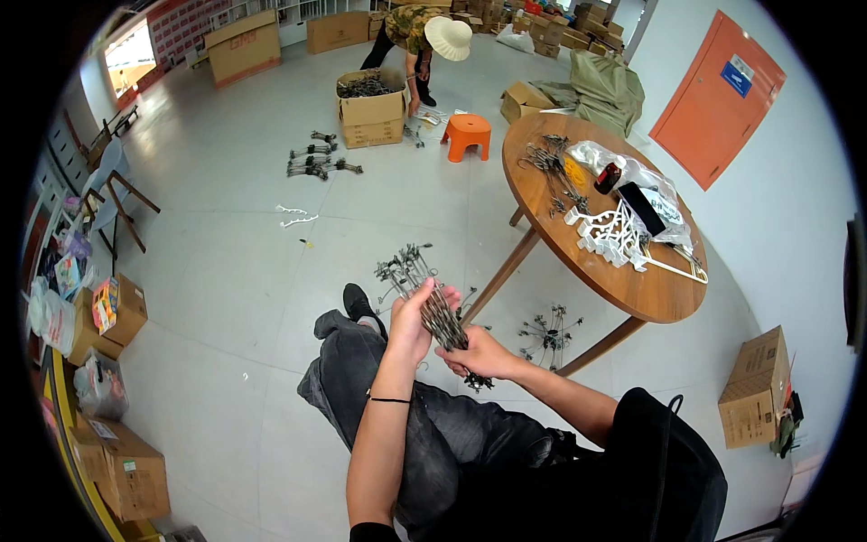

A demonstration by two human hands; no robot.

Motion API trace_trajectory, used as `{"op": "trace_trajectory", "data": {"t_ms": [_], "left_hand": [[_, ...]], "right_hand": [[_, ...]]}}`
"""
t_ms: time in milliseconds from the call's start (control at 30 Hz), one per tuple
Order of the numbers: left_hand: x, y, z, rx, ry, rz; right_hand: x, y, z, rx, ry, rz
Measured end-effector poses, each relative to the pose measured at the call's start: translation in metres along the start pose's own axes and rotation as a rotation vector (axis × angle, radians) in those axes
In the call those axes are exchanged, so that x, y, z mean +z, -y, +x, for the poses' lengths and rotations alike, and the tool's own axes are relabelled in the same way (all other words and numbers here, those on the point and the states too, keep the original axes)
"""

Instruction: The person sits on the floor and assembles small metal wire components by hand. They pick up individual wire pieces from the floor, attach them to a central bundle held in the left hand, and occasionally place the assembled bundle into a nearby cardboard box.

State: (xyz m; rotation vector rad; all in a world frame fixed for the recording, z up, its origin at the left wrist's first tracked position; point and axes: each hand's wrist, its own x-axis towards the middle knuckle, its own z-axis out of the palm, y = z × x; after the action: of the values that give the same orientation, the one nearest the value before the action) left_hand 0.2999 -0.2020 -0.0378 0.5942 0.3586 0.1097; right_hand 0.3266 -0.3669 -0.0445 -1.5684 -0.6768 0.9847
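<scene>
Slanting in front of the dark jeans point(354, 372), a bundle of thin metal rods point(441, 318) is resting in a two-handed grip: the left hand point(412, 323) is clasping its middle, the right hand point(480, 354) is gripping its lower end, near the round wooden table point(664, 305).

grey floor point(226, 316), white wall point(795, 217), orange door point(706, 107) (closed)

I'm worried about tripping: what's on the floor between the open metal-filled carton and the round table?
An orange stool stands between the carton and the table, with metal pieces on the floor nearer the carton; the head view shows this.
</scene>
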Motion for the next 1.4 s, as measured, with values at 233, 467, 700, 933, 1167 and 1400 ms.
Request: {"op": "trace_trajectory", "data": {"t_ms": [233, 467, 700, 933, 1167, 1400], "left_hand": [[-0.005, 0.0, -0.005, 0.015, 0.027, -0.053], [-0.018, -0.021, -0.028, 0.199, -0.135, 0.032], [-0.017, -0.023, -0.034, 0.23, -0.138, 0.031], [-0.029, -0.025, -0.032, 0.269, -0.225, 0.037], [-0.031, -0.021, -0.029, 0.26, -0.187, 0.038], [-0.014, -0.013, -0.016, 0.229, -0.168, 0.011]], "right_hand": [[-0.022, 0.002, -0.006, -0.099, 0.147, -0.414], [-0.146, 0.145, -0.023, -0.196, -0.551, -0.542], [-0.408, 0.118, 0.012, -0.124, -1.039, -1.383], [-0.429, 0.085, 0.068, 0.153, -0.967, -1.346], [-0.438, 0.084, 0.073, 0.203, -1.127, -1.309], [-0.481, 0.095, 0.034, -0.051, -1.271, -1.212]]}}
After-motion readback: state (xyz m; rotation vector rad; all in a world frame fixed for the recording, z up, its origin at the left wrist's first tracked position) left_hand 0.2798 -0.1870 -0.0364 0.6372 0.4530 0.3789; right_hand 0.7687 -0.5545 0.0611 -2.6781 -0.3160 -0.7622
